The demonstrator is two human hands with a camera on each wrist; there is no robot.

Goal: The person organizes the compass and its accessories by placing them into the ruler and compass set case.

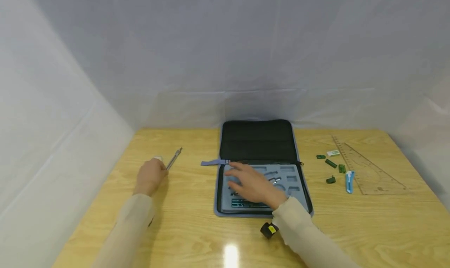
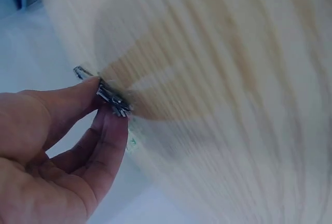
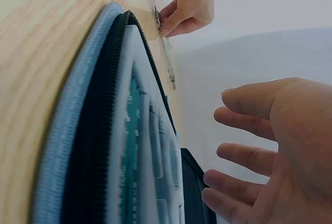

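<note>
My left hand is at the left of the table. Its thumb and fingertips pinch a slim silver metal drawing tool, which looks like a compass; in the left wrist view the metal tool shows small fittings at its end. A white thing sits just beyond that hand, partly hidden. My right hand hovers with fingers spread over an unzipped case and holds nothing. Grey moulded foam fills the case, with dark green pencils and metal pieces in its slots.
The black lid stands raised behind the case, and a blue strap sticks out left. A black-and-yellow item lies in front. To the right are a clear set square, a blue cutter, an eraser and several green pieces.
</note>
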